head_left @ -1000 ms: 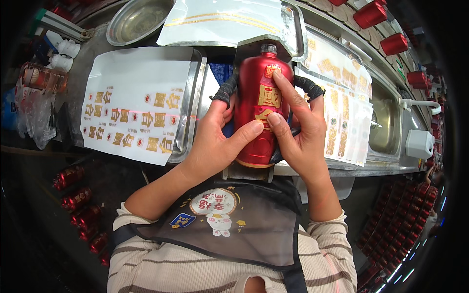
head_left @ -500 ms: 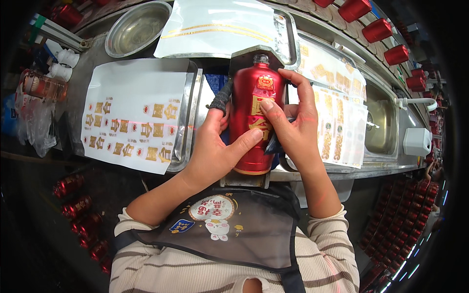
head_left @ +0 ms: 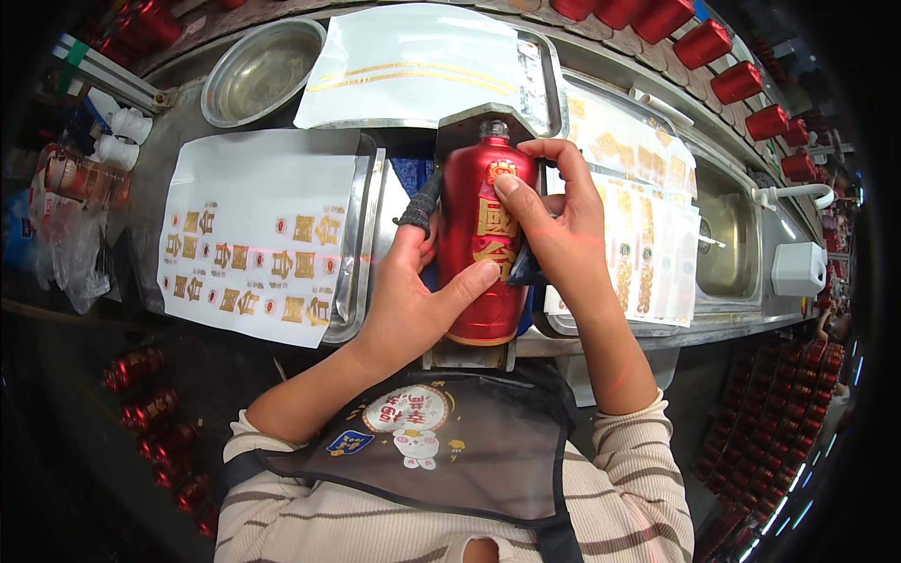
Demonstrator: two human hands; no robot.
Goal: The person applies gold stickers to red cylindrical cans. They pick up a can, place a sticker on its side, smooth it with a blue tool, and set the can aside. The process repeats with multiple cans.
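A glossy red bottle [head_left: 469,314] with a bare threaded neck lies along a metal holder [head_left: 467,120], neck away from me. Large gold character decals [head_left: 494,218] run down its front, below a small red-and-gold emblem [head_left: 500,170]. My left hand [head_left: 405,302] grips the bottle's left side; its thumb presses on the lower decal, and a dark cover wraps its index finger. My right hand [head_left: 561,225] holds the right side, thumb on the emblem and index finger at the shoulder. A dark piece [head_left: 526,267] shows under the right hand; its kind is unclear.
Decal sheets lie left [head_left: 249,249] and right [head_left: 648,253] on metal trays, with a mostly white sheet [head_left: 408,61] behind. A metal bowl [head_left: 265,70] stands back left. To the right are a sink [head_left: 727,239], a tap [head_left: 798,195] and a white jug [head_left: 800,269]. More red bottles [head_left: 702,43] line the back.
My right thumb has slid up from the gold characters to the emblem. My left hand keeps its grip on the bottle. The whole view has shifted slightly.
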